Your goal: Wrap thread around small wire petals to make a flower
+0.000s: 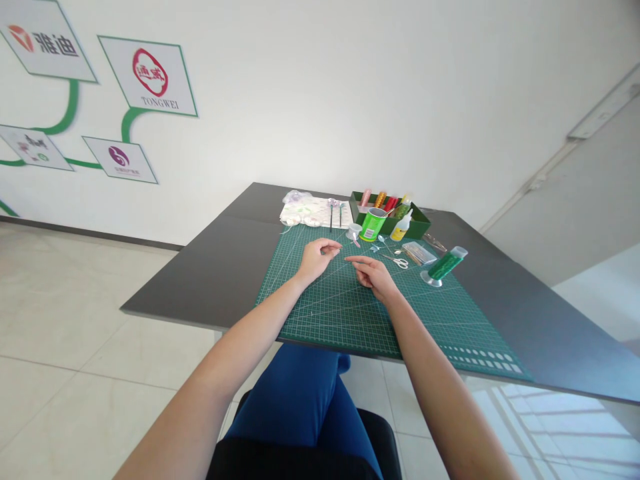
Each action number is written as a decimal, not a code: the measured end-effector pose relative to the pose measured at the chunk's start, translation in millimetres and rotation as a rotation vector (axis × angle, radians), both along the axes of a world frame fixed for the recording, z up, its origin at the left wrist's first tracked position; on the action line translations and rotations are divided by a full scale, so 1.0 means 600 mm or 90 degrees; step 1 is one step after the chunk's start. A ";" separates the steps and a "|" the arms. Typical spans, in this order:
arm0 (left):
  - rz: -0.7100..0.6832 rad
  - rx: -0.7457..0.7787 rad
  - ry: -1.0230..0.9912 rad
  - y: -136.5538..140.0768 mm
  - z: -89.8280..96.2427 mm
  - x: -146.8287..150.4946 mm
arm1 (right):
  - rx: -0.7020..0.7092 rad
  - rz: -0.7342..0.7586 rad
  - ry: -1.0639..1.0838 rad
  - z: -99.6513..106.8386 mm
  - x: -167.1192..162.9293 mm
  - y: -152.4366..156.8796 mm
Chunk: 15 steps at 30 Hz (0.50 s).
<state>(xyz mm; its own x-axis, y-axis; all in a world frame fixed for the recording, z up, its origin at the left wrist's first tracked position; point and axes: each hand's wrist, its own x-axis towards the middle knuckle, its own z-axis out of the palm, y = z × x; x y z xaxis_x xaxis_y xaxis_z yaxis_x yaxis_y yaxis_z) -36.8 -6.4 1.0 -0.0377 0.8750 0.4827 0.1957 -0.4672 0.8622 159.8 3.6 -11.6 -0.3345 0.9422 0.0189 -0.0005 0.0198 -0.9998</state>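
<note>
Over the green cutting mat [340,310], my left hand [318,260] is closed, thumb and fingertips brought together in a pinch. Whatever it may hold is too small to make out. Just to its right, my right hand [374,275] has its forefinger pointing toward the left fingertips while the other fingers curl under. It looks closed at the tip, and anything thin there cannot be made out. The two hands are a small gap apart. Beyond them lie a small white spool [354,231], a pink piece [356,243] and white-handled scissors [400,262].
A green box [420,225] of coloured rolls stands at the back, behind a green can [373,225] and a glue bottle [401,227]. A green spool [447,265] stands right. Back left, a white cloth-like sheet [320,211] carries two dark sticks. A clear case [419,253] lies near the scissors.
</note>
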 end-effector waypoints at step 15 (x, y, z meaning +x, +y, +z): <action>-0.038 -0.118 -0.195 0.011 -0.010 -0.002 | -0.026 -0.005 0.141 0.003 0.006 0.003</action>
<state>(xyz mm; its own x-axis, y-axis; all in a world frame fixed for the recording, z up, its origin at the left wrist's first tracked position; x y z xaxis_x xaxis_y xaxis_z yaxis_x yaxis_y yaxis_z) -38.2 0.1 -4.7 -0.1029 0.9515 0.2901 -0.1083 -0.3006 0.9476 163.6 5.3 -9.6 -0.3198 0.9460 0.0528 -0.2200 -0.0199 -0.9753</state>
